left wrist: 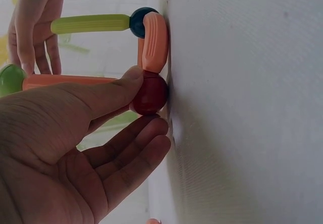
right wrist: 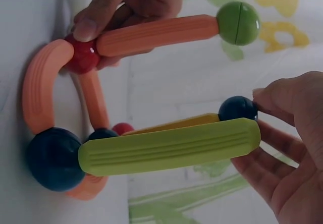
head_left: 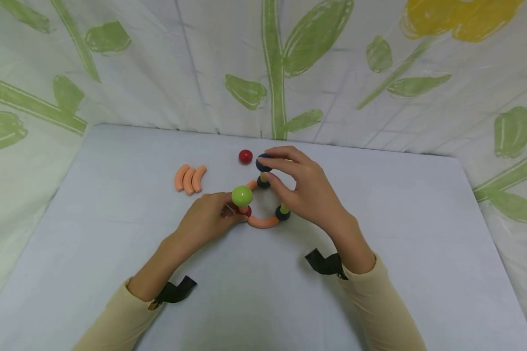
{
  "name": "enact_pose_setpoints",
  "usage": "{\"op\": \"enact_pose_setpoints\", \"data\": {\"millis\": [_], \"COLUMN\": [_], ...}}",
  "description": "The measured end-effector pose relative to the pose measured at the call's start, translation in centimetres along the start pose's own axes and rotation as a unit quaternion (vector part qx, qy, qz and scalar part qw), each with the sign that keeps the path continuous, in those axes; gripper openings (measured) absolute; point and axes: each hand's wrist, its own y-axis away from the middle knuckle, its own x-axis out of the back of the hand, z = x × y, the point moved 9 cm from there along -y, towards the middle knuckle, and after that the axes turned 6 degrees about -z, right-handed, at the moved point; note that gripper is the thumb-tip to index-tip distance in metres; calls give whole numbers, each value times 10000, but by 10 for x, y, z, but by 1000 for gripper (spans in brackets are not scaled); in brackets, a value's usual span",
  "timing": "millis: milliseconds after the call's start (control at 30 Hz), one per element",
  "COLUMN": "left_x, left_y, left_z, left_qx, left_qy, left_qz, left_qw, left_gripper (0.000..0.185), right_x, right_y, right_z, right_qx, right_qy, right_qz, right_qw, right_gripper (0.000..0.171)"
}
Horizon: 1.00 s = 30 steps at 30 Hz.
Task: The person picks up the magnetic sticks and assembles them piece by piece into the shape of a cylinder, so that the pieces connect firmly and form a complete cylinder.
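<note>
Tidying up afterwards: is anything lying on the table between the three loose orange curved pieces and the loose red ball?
Nothing: in the head view the table is bare between the orange curved pieces and the red ball.

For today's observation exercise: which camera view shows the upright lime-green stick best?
The right wrist view: the lime-green stick fills the foreground, its ribs clear, one end on a dark blue ball. The left wrist view shows it smaller at the top. The head view shows only a stub below the right hand.

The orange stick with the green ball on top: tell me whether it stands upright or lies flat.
Upright. The orange stick rises from the red ball at the table, green ball on top. The left hand pinches its base.
</note>
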Motion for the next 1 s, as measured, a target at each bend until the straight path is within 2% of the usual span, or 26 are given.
{"op": "enact_pose_setpoints", "data": {"millis": [533,767,1000], "left_x": [-8,-9,-7], "left_y": [2,3,3], "left_z": [6,5,4], "left_qx": [-94,-85,-26], "left_qy": [-83,-125,-135], "left_qz": [-52,-56,-46], "left_qw": [9999,9999,9999], "left_gripper": [17,12,19], "right_x": [-4,-3,-2], "right_y": [2,1,-4], "right_z": [2,4,10], "right_qx": [-33,-112,-481], "right_qy": [27,49,-6], "right_qz": [-328,-48,216], "right_qw": [9995,9999,9986], "right_gripper": [40,33,32]}}
